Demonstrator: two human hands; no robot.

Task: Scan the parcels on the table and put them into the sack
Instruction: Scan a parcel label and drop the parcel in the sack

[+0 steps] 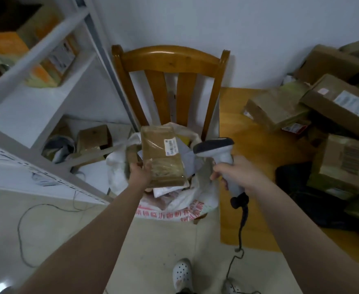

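My left hand (140,171) grips the near end of a brown taped cardboard parcel (162,154) with a white barcode label, held over the open mouth of the white sack (187,201). The sack sits on a wooden chair (170,58) and has several parcels inside it. My right hand (235,172) grips the handle of a grey barcode scanner (215,148), whose head points left toward the parcel's label. On the wooden table (246,132) at the right lie several more brown parcels (342,164).
A white metal shelf rack (47,66) with boxes stands at the left, with more boxes on the floor under it. The scanner's black cable (241,228) hangs down to the tiled floor. A thin cable loops on the floor at the left. My white shoes show at the bottom.
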